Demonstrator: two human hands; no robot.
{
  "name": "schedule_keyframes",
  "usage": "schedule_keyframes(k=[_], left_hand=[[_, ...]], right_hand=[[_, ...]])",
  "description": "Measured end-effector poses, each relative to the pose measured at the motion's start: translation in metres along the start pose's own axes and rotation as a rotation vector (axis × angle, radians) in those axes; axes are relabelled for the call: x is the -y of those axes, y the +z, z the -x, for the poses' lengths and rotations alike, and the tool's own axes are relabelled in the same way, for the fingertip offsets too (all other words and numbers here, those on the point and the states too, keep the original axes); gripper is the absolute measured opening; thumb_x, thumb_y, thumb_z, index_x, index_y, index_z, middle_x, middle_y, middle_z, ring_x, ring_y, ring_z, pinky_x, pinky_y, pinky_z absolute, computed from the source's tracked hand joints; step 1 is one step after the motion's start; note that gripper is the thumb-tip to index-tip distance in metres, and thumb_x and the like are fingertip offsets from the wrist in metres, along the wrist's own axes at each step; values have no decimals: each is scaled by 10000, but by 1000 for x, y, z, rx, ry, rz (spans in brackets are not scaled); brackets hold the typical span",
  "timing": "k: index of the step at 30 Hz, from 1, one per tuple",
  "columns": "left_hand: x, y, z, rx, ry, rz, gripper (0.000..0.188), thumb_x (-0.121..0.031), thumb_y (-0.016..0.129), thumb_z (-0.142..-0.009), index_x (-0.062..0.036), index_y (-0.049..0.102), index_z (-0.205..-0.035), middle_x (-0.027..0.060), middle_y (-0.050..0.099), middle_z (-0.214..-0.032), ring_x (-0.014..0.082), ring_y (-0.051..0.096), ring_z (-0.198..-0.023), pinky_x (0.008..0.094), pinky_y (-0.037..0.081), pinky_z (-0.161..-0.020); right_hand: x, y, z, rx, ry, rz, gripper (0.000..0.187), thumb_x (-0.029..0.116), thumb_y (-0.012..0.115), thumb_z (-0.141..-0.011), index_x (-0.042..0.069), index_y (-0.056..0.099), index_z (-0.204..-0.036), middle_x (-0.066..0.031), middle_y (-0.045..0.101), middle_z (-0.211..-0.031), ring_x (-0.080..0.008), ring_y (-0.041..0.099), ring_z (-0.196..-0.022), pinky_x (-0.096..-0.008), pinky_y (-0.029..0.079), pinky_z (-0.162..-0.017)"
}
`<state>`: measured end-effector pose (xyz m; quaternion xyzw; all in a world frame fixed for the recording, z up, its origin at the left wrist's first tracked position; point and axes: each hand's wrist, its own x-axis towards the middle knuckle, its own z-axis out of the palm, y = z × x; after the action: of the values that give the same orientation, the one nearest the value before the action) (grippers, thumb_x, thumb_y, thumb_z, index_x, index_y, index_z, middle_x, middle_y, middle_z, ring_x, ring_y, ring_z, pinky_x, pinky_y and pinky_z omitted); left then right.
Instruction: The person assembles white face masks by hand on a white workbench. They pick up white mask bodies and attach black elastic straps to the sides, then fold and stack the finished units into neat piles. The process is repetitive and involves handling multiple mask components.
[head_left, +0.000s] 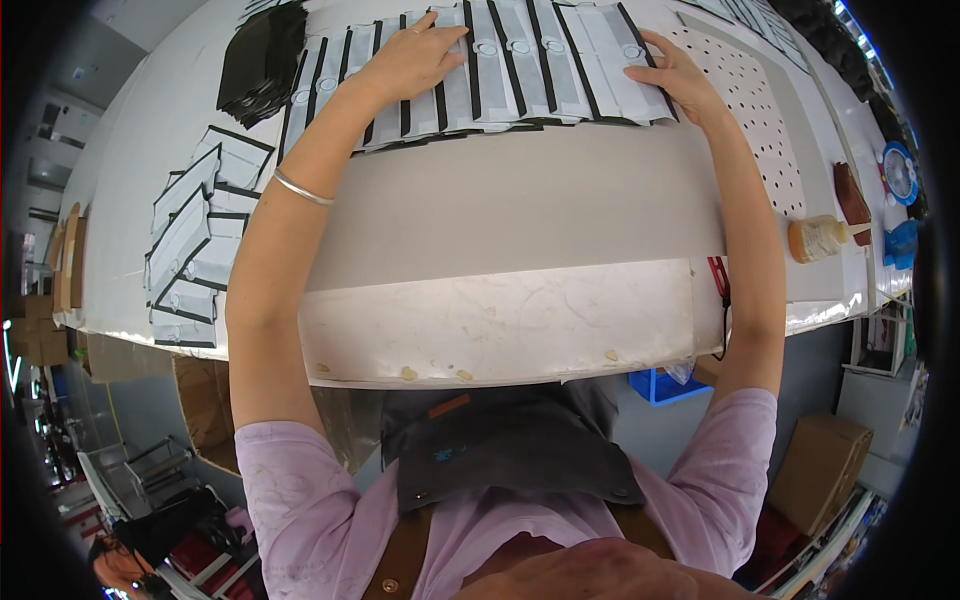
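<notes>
A row of overlapping pale grey panels [600, 62] with black edge strips lies across the far side of the table. Small round marks show on several of them. My left hand [418, 62] rests on the panels left of the row's middle, fingers spread, holding nothing up. At the row's right end, my right hand [684, 80] bends over the last panel's edge. Its thumb and forefinger are apart and touch the panel's face; the other fingers are partly hidden.
A stack of black pieces [262, 62] lies far left, with loose black-edged panels [190, 240] nearer me. A perforated white board [750, 120] lies right of the row. Beyond my right forearm are an amber bottle [815, 240] and red-handled tool [718, 275]. A blue crate [668, 388] stands below the table.
</notes>
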<state>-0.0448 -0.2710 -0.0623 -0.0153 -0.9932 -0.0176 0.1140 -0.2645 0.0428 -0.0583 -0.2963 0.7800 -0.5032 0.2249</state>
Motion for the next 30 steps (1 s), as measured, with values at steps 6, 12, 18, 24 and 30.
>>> schedule_keyframes(k=[6, 12, 18, 24, 30], left_hand=[[19, 2, 4, -9, -19, 38, 483, -337, 496, -1038, -67, 506, -1438, 228, 586, -1370, 378, 336, -1463, 490, 349, -1153], [-13, -36, -8, -393, -17, 315, 377, -282, 526, -1016, 35, 629, -1191, 206, 711, -1062, 322, 667, -977, 379, 502, -892], [-41, -71, -6, -55, -255, 651, 411, -284, 630, -956, -2, 613, -1256, 197, 710, -1104, 359, 660, -1052, 438, 487, -962], [-34, -30, 4, 0, -203, 481, 434, -299, 626, -973, -102, 584, -1358, 92, 685, -1179, 250, 632, -875, 375, 516, -815], [-69, -14, 3, -45, 71, 344, 447, -259, 669, -935, -44, 603, -1322, 148, 653, -1270, 335, 557, -1230, 410, 479, -985]], right_hand=[[22, -15, 13, -118, -196, -164, 655, 154, 757, -854, 31, 475, -1432, -145, 704, -1048, -204, 676, -976, -357, 511, -898], [77, -70, 53, -18, -436, 585, 399, 64, 717, -894, 69, 635, -1284, -33, 694, -1116, -153, 639, -1009, -286, 472, -951], [146, -65, 74, -19, -702, 1491, 149, 73, 678, -864, 53, 708, -1009, -84, 690, -993, -256, 648, -970, -426, 451, -989], [113, 17, -19, -95, -643, 1938, 154, 162, 633, -828, 105, 769, -782, -83, 737, -823, -258, 694, -908, -587, 334, -1124], [59, 64, -89, 92, -787, 2008, 184, 214, 612, -864, 153, 775, -805, -15, 753, -869, -227, 689, -935, -567, 356, -1109]])
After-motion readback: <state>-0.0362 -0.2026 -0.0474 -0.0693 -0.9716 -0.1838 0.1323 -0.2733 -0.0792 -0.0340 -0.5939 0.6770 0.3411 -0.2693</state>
